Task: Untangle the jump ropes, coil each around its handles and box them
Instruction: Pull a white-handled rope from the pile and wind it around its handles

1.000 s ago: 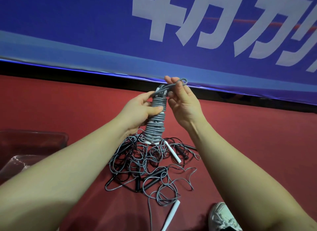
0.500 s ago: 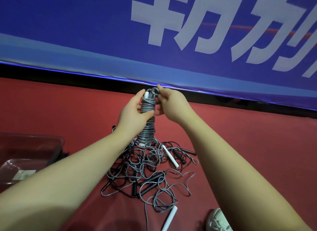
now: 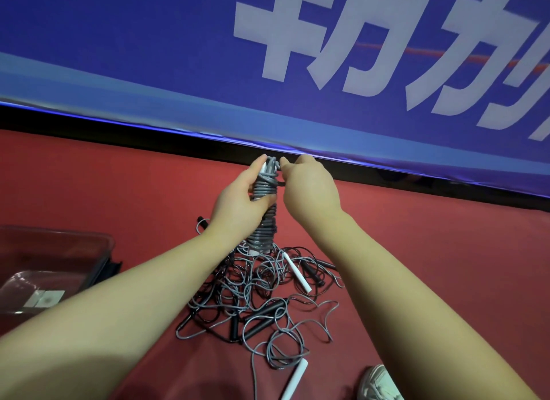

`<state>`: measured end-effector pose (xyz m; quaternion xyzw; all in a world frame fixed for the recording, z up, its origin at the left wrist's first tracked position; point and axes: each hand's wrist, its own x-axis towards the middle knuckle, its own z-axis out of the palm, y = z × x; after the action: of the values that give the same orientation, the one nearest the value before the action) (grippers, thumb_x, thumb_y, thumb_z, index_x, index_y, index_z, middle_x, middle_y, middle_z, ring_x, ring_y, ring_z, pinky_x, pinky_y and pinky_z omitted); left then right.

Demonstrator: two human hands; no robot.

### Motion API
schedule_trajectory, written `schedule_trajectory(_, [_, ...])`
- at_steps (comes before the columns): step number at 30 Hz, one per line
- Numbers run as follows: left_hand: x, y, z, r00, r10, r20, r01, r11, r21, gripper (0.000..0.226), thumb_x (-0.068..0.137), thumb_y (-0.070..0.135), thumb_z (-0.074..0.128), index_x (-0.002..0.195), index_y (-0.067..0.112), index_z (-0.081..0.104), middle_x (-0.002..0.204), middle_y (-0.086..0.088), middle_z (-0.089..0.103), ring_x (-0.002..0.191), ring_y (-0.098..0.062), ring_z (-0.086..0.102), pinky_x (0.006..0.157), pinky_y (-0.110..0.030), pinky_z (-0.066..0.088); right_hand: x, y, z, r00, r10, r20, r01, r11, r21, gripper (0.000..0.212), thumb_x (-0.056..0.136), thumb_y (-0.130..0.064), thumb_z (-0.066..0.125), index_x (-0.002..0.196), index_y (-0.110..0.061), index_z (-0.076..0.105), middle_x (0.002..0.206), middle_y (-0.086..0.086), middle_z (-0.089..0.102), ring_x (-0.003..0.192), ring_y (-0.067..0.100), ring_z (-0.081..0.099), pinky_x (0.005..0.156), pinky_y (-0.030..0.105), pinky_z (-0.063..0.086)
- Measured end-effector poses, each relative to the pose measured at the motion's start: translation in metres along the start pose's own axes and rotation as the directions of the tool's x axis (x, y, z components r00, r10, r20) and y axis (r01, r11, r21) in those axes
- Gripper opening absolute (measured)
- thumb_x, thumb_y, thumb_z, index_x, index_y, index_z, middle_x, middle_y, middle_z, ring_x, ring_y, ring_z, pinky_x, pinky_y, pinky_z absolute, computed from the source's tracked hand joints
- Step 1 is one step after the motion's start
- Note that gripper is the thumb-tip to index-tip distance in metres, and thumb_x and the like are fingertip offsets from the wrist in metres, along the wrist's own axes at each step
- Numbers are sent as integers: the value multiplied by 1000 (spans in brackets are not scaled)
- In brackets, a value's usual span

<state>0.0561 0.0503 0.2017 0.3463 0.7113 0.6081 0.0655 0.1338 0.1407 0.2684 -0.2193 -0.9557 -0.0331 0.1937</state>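
Obs: the coiled rope (image 3: 265, 212) is held upright above the red floor (image 3: 431, 251), long axis near vertical, lower end just over the tangled pile (image 3: 253, 298). The left hand (image 3: 238, 203) grips the coil round its middle, thumb across the turns. The right hand (image 3: 309, 191) sits at the top end, fingers curled onto the last loop; the pinch itself is hidden behind the hand.

Judgement: end tuck in hand. The clear box (image 3: 104, 242) stands on the floor to the left, beside the left forearm. The left hand is therefore the nearer carrier, and the coil likely needs laying flat to go in.
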Motion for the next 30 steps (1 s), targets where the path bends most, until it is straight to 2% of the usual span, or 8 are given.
schedule_trajectory(4, [0,-1,-4,1000,1,23,-2,999,41,71,84,14,67,139,47,37,114,21,60,97,-10,65,89,-32,52,-5,-5,0,999,-43,10,44,997,-68,37,100,-13,35,137,-8,37,114,11,45,103,29,46,65,30,31])
schedule_trajectory(8, [-5,-2,-3,995,3,100,-14,995,104,70,83,12,67,140,43,39,117,27,51,95,-8,65,90,-33,52,-11,-2,0,997,44,58,-51,990,131,25,103,-24,30,102,-7,48,98,11,49,90,31,50,59,31,32])
schedule_trajectory(12, [-6,-2,1,992,7,127,-4,1000,-19,69,84,6,67,139,38,42,135,18,51,101,-5,62,94,-30,50,-13,-2,-7,998,0,64,3,999,-50,22,99,-10,36,112,-3,52,107,11,49,93,27,46,62,31,30])
schedule_trajectory(17, [-10,-2,5,989,-3,146,3,1000,-4,68,83,8,69,138,39,43,117,35,52,98,3,58,92,-22,48,-14,6,-4,989,-103,103,122,973,-197,26,95,-8,42,117,-7,56,109,8,49,100,25,45,57,27,26])
schedule_trajectory(21, [-9,-6,1,991,-9,135,-12,988,151,66,83,10,66,139,36,44,117,19,55,98,-5,57,84,-21,44,-14,22,6,993,-64,99,47,986,161,25,95,-23,51,113,-19,67,87,-1,56,87,21,56,63,28,33])
schedule_trajectory(23, [-11,-7,4,990,-37,137,18,991,135,65,83,10,66,139,33,43,116,18,55,98,-5,57,82,-18,43,-14,26,15,985,32,168,-117,844,523,24,94,-21,56,112,-14,69,86,0,67,79,16,64,67,27,47])
schedule_trajectory(25, [-11,-6,8,989,-58,139,49,996,69,65,83,8,66,139,34,44,113,21,56,94,1,58,77,-7,41,-15,29,24,952,155,265,-307,464,831,23,93,-14,57,111,-8,68,87,3,72,69,5,66,61,19,52])
schedule_trajectory(30, [-5,-1,16,981,-143,129,165,971,-174,65,83,-3,63,139,27,46,109,9,64,93,-6,62,86,-22,49,-14,27,39,878,178,445,-386,-289,876,16,95,-16,51,100,-22,65,77,-14,70,73,-2,62,53,14,31])
